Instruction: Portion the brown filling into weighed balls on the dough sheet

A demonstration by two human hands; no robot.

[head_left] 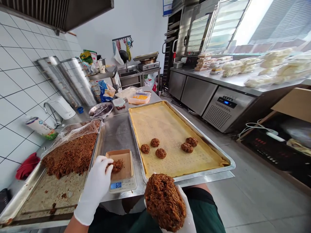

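Note:
My left hand (pixel 99 176), in a white glove, has its fingers pinched at a small heap of brown shredded mixture (pixel 118 165). The heap lies in a brown paper tray (pixel 125 155) on a digital kitchen scale (pixel 130 185), whose display looks like 620 or 62.0. A large lump of the brown mixture (pixel 165 202) rests in my right hand (pixel 188 210), also gloved; most of that hand is hidden behind it. Several small brown balls (pixel 160 153) sit on the yellowish mesh mat (pixel 175 129) of a baking tray (pixel 229 166), beyond the lump.
To the left, a metal tray (pixel 31 200) holds a big mound of the mixture (pixel 73 152), partly under plastic wrap. Behind stand a foil-covered bowl (pixel 100 110) and a plastic box (pixel 139 97) with orange pieces. A steel counter (pixel 233 81) with packed containers runs along the right.

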